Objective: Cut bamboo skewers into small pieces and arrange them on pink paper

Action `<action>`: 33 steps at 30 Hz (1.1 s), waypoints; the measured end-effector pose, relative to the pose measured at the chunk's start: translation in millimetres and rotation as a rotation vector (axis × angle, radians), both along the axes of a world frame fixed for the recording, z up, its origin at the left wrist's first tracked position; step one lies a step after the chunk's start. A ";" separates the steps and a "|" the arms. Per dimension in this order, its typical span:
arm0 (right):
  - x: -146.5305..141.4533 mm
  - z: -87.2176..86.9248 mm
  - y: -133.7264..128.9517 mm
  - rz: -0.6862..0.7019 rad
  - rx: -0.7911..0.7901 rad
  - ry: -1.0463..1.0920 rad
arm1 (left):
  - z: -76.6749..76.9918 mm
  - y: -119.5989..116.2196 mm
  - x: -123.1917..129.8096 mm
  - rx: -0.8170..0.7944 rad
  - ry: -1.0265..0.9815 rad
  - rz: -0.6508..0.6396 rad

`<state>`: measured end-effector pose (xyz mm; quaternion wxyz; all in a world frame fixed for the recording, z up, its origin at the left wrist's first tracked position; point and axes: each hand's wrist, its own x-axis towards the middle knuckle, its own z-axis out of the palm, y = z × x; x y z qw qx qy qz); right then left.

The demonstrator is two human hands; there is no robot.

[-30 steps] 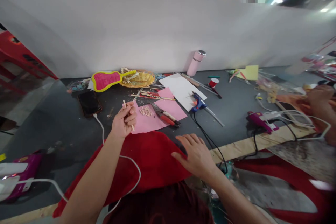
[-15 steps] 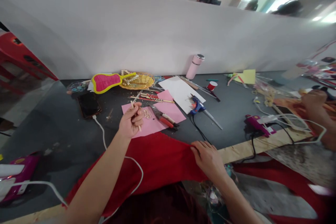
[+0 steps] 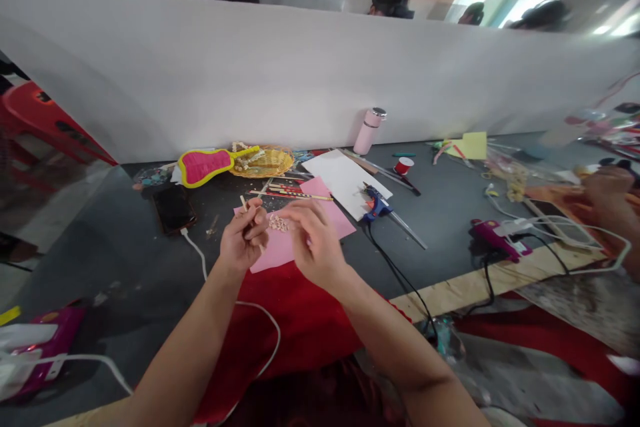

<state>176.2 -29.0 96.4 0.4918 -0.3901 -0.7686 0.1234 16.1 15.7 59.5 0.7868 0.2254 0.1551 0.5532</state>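
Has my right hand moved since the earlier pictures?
Yes: your right hand went left and forward, from the red cloth's edge to over the pink paper.

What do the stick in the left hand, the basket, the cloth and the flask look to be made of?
Stick: probably wood, matt; pale tan, though plastic isn't ruled out.
Basket: cane or similar strips, slightly glossy; woven texture shows.
Cloth: fabric, matt; limp, without shine.
Flask: coated metal or plastic, smooth pink; its lid gleams like metal.
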 end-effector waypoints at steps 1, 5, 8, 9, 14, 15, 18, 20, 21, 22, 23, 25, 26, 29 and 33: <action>-11.0 -4.6 7.9 0.034 0.019 0.059 | -0.6 -2.9 -2.9 -0.003 0.003 0.002; -22.1 -46.8 33.4 0.062 0.024 0.136 | -15.1 -11.4 -10.3 -0.023 0.008 -0.025; -11.9 -75.8 47.9 0.082 0.049 0.044 | -29.8 -12.5 -12.3 -0.038 0.028 -0.051; -8.8 -81.5 51.7 0.072 0.036 0.017 | -33.6 -12.1 -12.8 -0.048 0.040 -0.064; -6.7 -86.6 56.7 0.132 0.019 -0.109 | -38.2 -7.9 -20.3 -0.081 0.043 -0.049; -8.4 -85.5 54.7 0.181 0.029 -0.162 | -37.0 -7.1 -22.8 -0.079 0.034 -0.032; -15.0 -82.0 44.9 0.345 0.056 -0.394 | -32.5 -5.0 -31.3 -0.074 0.015 0.023; -19.2 -80.0 38.0 0.419 0.065 -0.538 | -29.9 -3.9 -36.9 -0.076 -0.005 0.060; -20.8 -79.1 35.2 0.441 0.067 -0.596 | -28.7 -3.4 -39.3 -0.076 -0.018 0.078; -22.2 -78.3 33.1 0.452 0.067 -0.643 | -27.4 -2.9 -41.4 -0.074 -0.032 0.095; -23.2 -77.7 31.7 0.448 0.063 -0.681 | -25.8 -2.3 -43.1 -0.067 -0.045 0.111; -24.3 -77.2 31.1 0.409 0.045 -0.736 | -21.5 -0.9 -45.0 -0.041 -0.072 0.132; -24.5 -77.3 31.6 0.380 0.034 -0.752 | -18.8 0.0 -45.3 -0.024 -0.084 0.137; -24.3 -78.4 35.1 0.298 0.004 -0.772 | -8.6 3.9 -43.9 0.018 -0.096 0.141; -25.2 -79.8 40.0 0.246 -0.002 -0.784 | 3.1 11.9 -38.8 0.035 -0.064 0.136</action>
